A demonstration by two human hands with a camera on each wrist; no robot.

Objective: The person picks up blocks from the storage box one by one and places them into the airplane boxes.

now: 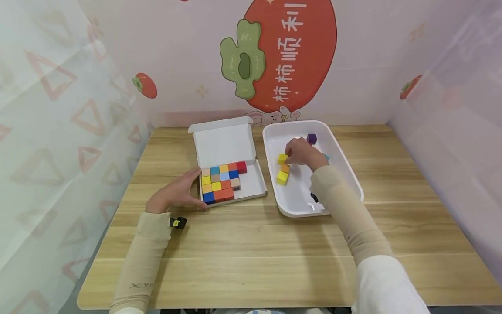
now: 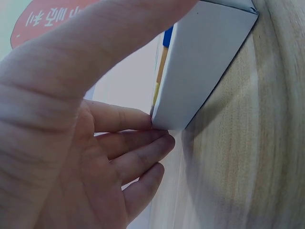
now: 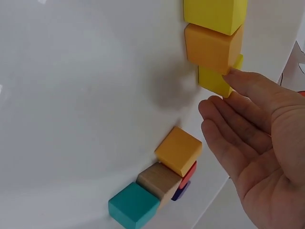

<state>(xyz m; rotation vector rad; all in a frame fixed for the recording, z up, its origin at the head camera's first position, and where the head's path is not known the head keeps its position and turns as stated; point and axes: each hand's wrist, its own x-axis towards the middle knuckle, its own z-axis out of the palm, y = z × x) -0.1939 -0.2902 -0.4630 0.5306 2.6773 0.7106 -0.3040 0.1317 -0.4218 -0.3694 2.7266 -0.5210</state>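
Observation:
My left hand holds the left side of a white cardboard box, thumb at the near corner and fingertips at the far one. In the left wrist view, fingertips touch the end of the box wall. Rows of coloured wooden cubes fill the box's left part. Inside a white plastic tray, my right hand pinches a yellow cube between thumb and fingers. An orange cube and another yellow cube sit right beside it.
Elsewhere in the tray lie a purple cube, a teal cube, a brown cube and a second orange cube. The box's lid stands raised behind it. The wooden table meets patterned cloth walls.

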